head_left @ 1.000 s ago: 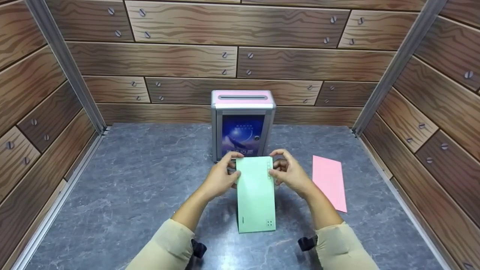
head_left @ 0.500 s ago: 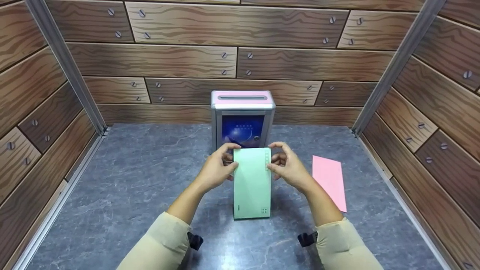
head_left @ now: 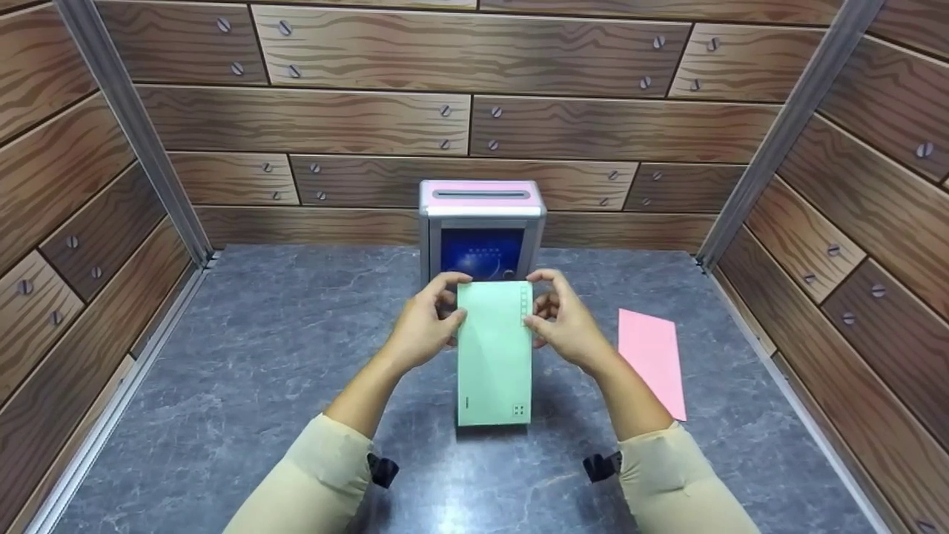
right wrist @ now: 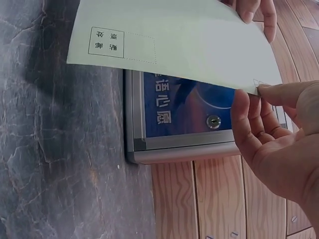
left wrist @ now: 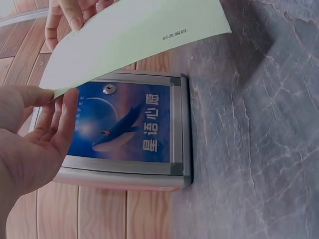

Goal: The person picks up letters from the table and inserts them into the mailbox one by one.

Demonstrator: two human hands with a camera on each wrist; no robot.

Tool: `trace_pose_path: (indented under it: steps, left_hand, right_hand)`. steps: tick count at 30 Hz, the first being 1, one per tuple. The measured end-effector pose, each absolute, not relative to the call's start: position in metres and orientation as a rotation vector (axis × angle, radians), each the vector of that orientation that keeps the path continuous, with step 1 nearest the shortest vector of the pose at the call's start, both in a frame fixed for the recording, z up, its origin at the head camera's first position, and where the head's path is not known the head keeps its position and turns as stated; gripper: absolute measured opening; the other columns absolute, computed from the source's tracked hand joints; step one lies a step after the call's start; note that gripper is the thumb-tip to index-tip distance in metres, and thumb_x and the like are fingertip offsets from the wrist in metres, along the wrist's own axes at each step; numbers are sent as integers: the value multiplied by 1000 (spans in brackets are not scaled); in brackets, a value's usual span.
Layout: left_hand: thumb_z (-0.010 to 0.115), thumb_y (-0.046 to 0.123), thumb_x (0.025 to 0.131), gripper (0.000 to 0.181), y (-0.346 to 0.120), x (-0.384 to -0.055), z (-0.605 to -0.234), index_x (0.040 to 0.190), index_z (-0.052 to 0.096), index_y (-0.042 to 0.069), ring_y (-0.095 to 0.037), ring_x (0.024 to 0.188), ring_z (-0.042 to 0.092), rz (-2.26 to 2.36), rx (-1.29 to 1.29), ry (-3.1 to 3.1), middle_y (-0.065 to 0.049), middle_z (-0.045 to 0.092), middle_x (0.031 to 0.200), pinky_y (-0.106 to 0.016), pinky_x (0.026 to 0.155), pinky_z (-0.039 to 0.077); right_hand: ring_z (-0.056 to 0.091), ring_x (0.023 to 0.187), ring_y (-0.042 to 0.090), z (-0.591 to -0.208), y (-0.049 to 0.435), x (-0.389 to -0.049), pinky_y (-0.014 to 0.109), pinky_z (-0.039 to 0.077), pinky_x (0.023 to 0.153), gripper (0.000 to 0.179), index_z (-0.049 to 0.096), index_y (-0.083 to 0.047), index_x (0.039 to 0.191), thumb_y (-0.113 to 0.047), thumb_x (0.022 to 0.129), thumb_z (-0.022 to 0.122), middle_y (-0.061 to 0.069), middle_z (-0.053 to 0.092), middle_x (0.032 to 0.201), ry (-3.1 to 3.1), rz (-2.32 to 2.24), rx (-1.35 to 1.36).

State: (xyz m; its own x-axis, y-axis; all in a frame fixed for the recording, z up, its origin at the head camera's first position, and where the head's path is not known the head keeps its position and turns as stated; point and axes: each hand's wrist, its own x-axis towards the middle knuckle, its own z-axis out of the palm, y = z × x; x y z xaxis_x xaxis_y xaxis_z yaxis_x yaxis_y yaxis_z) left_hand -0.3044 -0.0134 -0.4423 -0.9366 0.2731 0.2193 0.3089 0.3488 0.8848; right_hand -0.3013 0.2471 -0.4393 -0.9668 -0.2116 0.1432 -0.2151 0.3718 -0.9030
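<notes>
A pale green envelope (head_left: 494, 356) is held lengthwise in front of the box, its upper part pinched at both long edges. My left hand (head_left: 426, 324) pinches the left edge between thumb and fingers; my right hand (head_left: 565, 324) pinches the right edge the same way. Behind the envelope stands a metal-framed box (head_left: 482, 211) with a pink top and a long slot (head_left: 482, 194) in it. In the left wrist view the box's blue front panel (left wrist: 119, 124) shows a whale picture and a keyhole lock (left wrist: 109, 88). The envelope's printed stamp square (right wrist: 106, 43) shows in the right wrist view.
A pink envelope (head_left: 652, 363) lies on the grey marbled table (head_left: 296, 319), to the right of my right forearm. Wood-patterned walls (head_left: 371, 122) with metal corner posts (head_left: 778, 133) enclose the table at the back and both sides.
Both hands have moved the green envelope upward in the head view, toward the box, and slightly left. It now covers more of the box's front panel. The pink envelope has stayed put.
</notes>
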Motion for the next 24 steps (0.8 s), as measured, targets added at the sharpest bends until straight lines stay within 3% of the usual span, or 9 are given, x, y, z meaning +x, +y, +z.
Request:
trace_pose_path:
  steps: [4, 10, 14, 24]
  left_hand:
    - [65, 4, 105, 50, -15, -306, -439, 152, 56, 20, -18, 82, 65, -1644, -616, -2533, -11, 70, 113, -38, 67, 65]
    - [66, 4, 105, 57, -17, -308, -430, 157, 50, 20, -21, 97, 69, -1614, -701, -2534, -10, 68, 121, -40, 77, 65]
    - [66, -1, 103, 65, -17, -311, -425, 160, 46, 21, -22, 101, 69, -1544, -733, -2542, -11, 65, 122, -35, 83, 63]
    - [61, -7, 102, 68, -20, -315, -406, 161, 41, 21, -17, 93, 65, -1437, -799, -2541, -9, 64, 113, -32, 83, 58]
  right_hand:
    - [59, 88, 21, -433, 245, -302, 30, 63, 60, 60, 42, -10, 152, 8, 100, 67, 11, 57, 98, -2584, 1677, 394]
    - [59, 90, 21, -420, 244, -302, 29, 63, 62, 58, 43, -12, 151, 6, 101, 66, 12, 58, 101, -2569, 1607, 400]
    - [61, 90, 23, -413, 244, -305, 37, 66, 66, 58, 44, -13, 149, 8, 100, 67, 13, 59, 100, -2545, 1575, 405]
    - [64, 95, 25, -396, 240, -307, 40, 69, 70, 59, 42, -14, 149, 8, 100, 67, 15, 60, 107, -2523, 1430, 438]
